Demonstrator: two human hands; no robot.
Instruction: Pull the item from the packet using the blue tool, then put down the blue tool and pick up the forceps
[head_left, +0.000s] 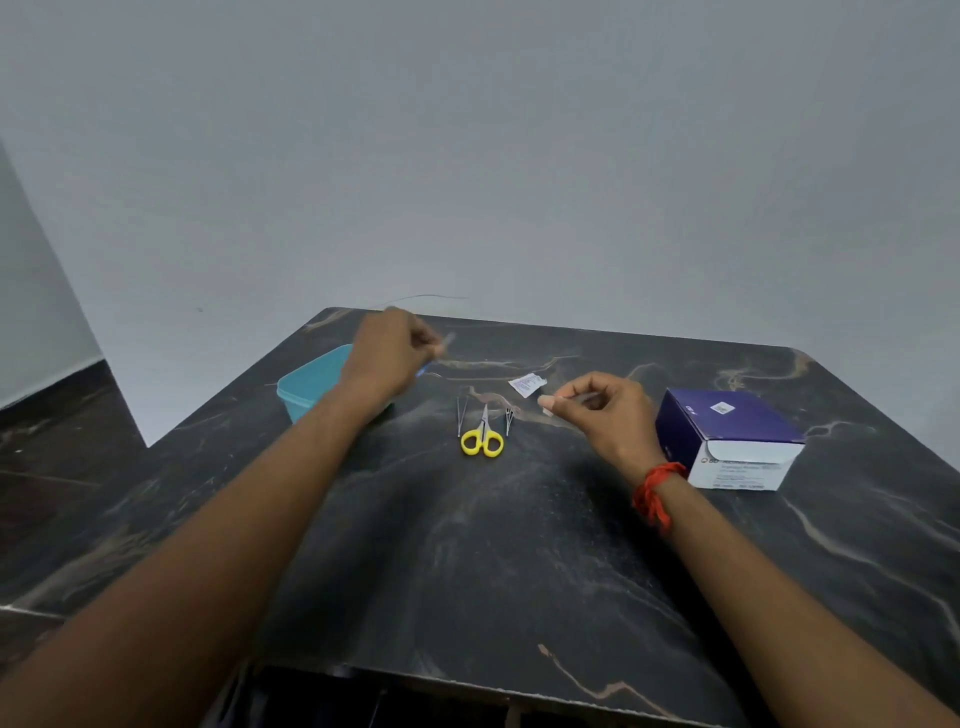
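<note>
Head view, left hand (392, 353): raised over the far table edge, fingers curled, pinching a blurred thin item with a blue part (423, 370); a fine thread (426, 297) arcs above.
Right hand (602, 410): fingers curled, pinching a small clear piece (576, 399).
Risk: my guess, the loose thread snags or slips, since both pinches are slight.
Nearby: yellow scissors (482, 441) and tweezers (460, 415) lie between the hands, on the dark table (493, 571).

Dim even light, soft focus, wide-angle bending at edges.
</note>
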